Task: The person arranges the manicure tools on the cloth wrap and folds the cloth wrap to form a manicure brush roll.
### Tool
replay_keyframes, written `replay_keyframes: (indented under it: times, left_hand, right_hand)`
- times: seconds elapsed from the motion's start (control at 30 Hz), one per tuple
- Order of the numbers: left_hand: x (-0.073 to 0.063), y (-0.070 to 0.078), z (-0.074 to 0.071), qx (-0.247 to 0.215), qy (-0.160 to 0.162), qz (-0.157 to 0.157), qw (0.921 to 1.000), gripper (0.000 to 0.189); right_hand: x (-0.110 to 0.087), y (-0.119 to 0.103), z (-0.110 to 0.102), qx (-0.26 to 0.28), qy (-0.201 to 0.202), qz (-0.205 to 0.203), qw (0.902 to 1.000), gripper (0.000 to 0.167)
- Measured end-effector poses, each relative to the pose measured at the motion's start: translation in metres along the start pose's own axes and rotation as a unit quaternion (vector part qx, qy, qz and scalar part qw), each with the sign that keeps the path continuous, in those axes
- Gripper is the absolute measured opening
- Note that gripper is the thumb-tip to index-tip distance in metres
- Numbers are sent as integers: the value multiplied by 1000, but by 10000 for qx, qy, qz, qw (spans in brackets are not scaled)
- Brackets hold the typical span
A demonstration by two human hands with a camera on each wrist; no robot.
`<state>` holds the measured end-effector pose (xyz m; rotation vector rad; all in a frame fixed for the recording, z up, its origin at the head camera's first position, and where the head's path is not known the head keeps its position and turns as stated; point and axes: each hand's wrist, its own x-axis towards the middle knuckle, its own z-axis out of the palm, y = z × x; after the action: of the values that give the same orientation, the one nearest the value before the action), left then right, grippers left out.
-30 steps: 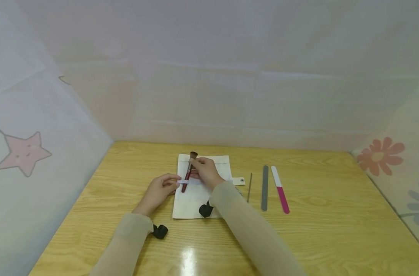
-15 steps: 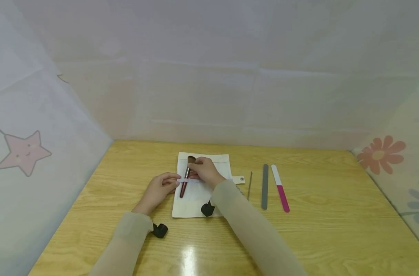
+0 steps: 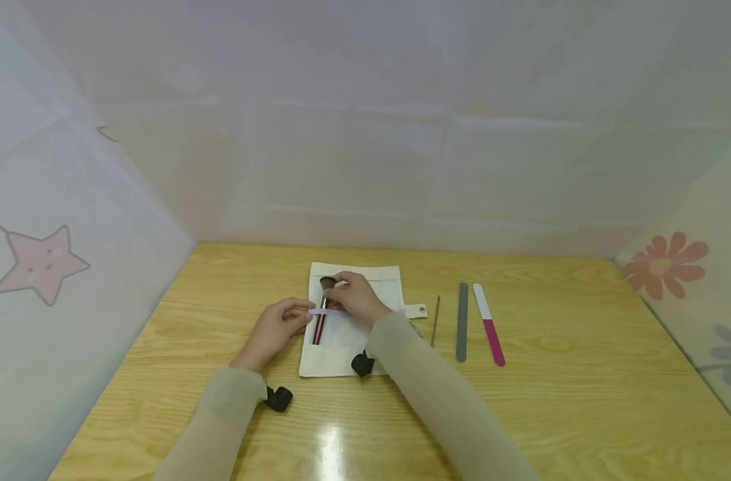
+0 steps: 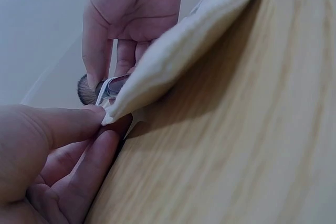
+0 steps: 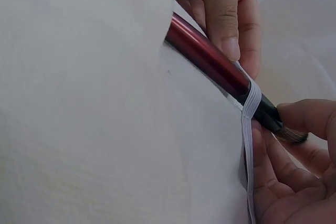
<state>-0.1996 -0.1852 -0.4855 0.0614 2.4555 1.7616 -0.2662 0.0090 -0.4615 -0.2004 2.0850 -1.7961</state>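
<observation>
A makeup brush (image 5: 210, 56) with a dark red handle lies along the left side of a cream cloth pouch (image 3: 325, 361). It passes under a white elastic band (image 5: 253, 100), and the handle's lower end is hidden beneath the pouch's bottom fold. My right hand (image 3: 356, 298) pinches the brush near its dark bristles (image 3: 327, 282), above the band. With thumb and fingers, my left hand (image 3: 276, 329) pinches the pouch's left edge beside the band; the left wrist view shows that edge lifted off the wood.
Right of the pouch lie a thin metal stick (image 3: 435, 322), a grey nail file (image 3: 462, 322) and a white-and-pink nail file (image 3: 489, 325). A snap tab (image 3: 416, 311) sticks out from the pouch's right side. Pale cloth walls (image 3: 353, 167) border the wooden table (image 3: 582, 374).
My right hand has slid the brush down through the band toward the bottom of the pouch, so its handle end has gone under the fold. My left hand has stayed at the edge.
</observation>
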Motion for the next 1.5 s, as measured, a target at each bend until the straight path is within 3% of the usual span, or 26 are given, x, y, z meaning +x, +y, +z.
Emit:
replay_keyframes:
  times: [0.23, 0.37, 0.63, 0.8, 0.97, 1.1, 1.33, 1.5]
  left_hand:
    - [1, 1, -1, -1, 7, 24, 10000, 27]
    - [0, 0, 0, -17, -2, -61, 10000, 27]
    - [1, 1, -2, -35, -8, -55, 10000, 28]
    - [0, 1, -3, 8, 3, -81, 10000, 27]
    - [0, -1, -2, -40, 35, -130, 9999, 27]
    - [0, -2, -1, -133, 30, -158, 9998, 27]
    - [-1, -1, 0, -98, 86, -103, 9999, 24]
    - [1, -3, 3, -10, 33, -70, 10000, 23]
  right_hand:
    - [1, -1, 1, -202, 57, -96, 9997, 26]
    - [2, 1, 1, -740, 22, -93, 9972, 24]
    - [0, 1, 0, -2177, -82, -482, 9748, 15]
    - [-2, 0, -1, -1928, -231, -548, 9794, 18]
    - [-6, 1, -7, -1425, -85, -548, 9882, 24]
    - [-21, -6, -18, -1622, 135, -874, 9828, 22]
    - [-60, -23, -55, -2229, 524, -1765, 9573, 16]
    - [-88, -22, -96, -2440, 885, -1759, 9496, 16]
